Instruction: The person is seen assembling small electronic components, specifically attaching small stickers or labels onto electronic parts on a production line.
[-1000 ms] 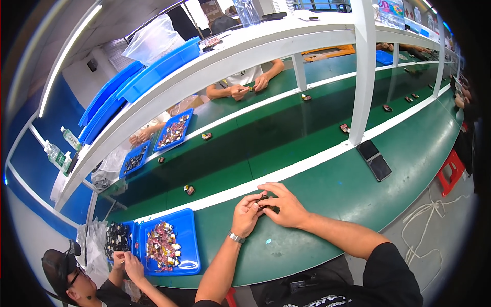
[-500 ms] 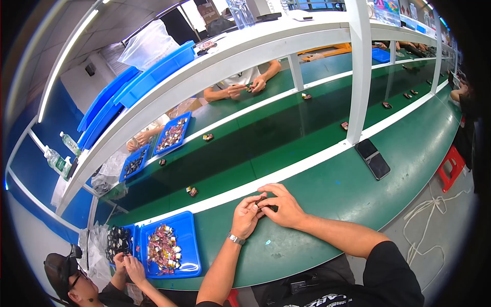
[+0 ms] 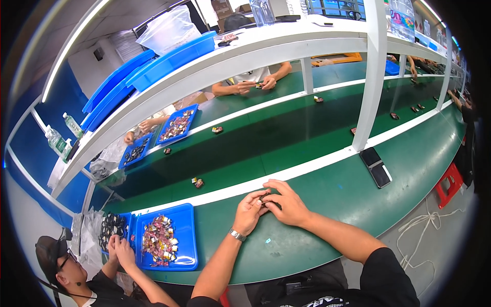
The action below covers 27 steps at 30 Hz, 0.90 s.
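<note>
Just above the green tabletop (image 3: 317, 197), my left hand (image 3: 249, 212) and my right hand (image 3: 287, 205) come together with their fingers closed. Between them they grip a small dark part (image 3: 264, 198), mostly covered by the fingers, so its kind cannot be made out. A metal-band watch (image 3: 237, 235) is on my left wrist. To the left of my left forearm lies a blue tray (image 3: 188, 240), heaped with small pink, white and gold pieces (image 3: 159, 238).
Beyond the white rail runs a green conveyor belt (image 3: 245, 148) carrying scattered small parts (image 3: 198, 182). A phone (image 3: 376, 167) lies by a white post (image 3: 371, 92). At left, a co-worker (image 3: 66, 266) handles something beside black parts (image 3: 113, 227). A red stool (image 3: 446, 184) stands at right.
The view has shifted slightly. My hands stay together around the small dark part, with the fingers a little rearranged. The co-worker's hands at left have moved closer together.
</note>
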Tool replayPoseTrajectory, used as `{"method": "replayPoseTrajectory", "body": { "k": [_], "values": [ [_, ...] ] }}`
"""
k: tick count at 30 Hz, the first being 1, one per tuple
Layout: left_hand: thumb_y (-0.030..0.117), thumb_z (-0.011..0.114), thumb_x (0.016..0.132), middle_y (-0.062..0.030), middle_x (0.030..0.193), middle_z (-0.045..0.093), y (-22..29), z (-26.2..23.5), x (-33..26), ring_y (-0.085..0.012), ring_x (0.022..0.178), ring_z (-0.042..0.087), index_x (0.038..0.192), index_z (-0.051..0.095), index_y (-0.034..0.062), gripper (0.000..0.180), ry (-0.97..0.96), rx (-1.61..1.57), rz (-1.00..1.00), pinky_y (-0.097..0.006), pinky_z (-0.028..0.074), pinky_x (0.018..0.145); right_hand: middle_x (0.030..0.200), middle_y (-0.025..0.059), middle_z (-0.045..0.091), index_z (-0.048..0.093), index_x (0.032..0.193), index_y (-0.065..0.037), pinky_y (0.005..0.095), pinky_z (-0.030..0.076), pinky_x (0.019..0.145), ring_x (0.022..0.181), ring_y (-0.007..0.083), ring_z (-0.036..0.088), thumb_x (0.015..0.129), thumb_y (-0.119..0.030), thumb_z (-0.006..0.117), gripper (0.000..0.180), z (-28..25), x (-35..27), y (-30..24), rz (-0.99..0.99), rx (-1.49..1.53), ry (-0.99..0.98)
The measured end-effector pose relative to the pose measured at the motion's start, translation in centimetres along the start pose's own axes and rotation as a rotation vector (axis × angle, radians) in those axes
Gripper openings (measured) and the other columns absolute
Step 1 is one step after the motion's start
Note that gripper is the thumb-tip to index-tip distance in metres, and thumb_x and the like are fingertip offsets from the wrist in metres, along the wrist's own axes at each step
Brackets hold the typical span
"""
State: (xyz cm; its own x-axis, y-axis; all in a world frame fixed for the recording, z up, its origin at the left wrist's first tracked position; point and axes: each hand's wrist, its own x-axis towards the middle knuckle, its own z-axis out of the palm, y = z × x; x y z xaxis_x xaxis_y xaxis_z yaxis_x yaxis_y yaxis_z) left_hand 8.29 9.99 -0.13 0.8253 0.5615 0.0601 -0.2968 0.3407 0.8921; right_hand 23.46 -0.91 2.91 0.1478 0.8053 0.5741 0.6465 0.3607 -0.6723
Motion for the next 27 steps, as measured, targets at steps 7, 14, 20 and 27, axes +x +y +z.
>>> {"method": "replayPoseTrajectory", "body": {
  "k": [7,14,20,27],
  "values": [
    [0.01,0.05,0.1,-0.0063,0.117,0.062,-0.1,0.1,0.1,-0.0144,0.105,0.062,0.13,0.051,0.0043,0.03,0.017,-0.055,-0.065,-0.031,0.053,0.09,0.104,0.0081,0.06,0.067,0.09,-0.007,0.037,0.052,0.079,0.101,0.0276,0.059,0.073,-0.001,0.072,0.019,-0.2,0.4,-0.2,-0.146,-0.168,0.114],
    [0.009,0.049,0.1,-0.0064,0.116,0.063,-0.3,0.0,0.1,-0.0142,0.104,0.062,0.13,0.051,0.0027,0.03,0.017,-0.05,-0.051,-0.032,0.053,0.092,0.095,0.0062,0.061,0.066,0.09,-0.007,0.0351,0.054,0.071,0.09,0.0256,0.061,0.071,-0.002,0.073,0.021,-0.2,0.4,-1.1,-0.128,-0.21,0.105],
    [0.011,0.055,0.098,-0.0069,0.113,0.063,-0.2,0.2,0.1,-0.0162,0.103,0.063,0.127,0.053,0.0033,0.03,0.038,-0.053,-0.069,-0.035,0.054,0.092,0.095,0.0068,0.061,0.067,0.09,-0.006,0.0349,0.054,0.073,0.089,0.0255,0.061,0.072,-0.003,0.074,0.02,0.0,0.4,-0.6,-0.159,-0.253,0.128],
    [0.006,0.047,0.101,-0.0063,0.114,0.064,-0.1,0.4,0.1,-0.0132,0.102,0.063,0.129,0.051,0.0022,0.028,0.043,-0.022,-0.061,-0.03,0.054,0.089,0.094,0.0075,0.06,0.068,0.088,-0.005,0.035,0.054,0.072,0.089,0.0258,0.061,0.072,-0.003,0.074,0.018,0.4,0.3,-0.2,-0.152,-0.249,0.154]
  ]
}}
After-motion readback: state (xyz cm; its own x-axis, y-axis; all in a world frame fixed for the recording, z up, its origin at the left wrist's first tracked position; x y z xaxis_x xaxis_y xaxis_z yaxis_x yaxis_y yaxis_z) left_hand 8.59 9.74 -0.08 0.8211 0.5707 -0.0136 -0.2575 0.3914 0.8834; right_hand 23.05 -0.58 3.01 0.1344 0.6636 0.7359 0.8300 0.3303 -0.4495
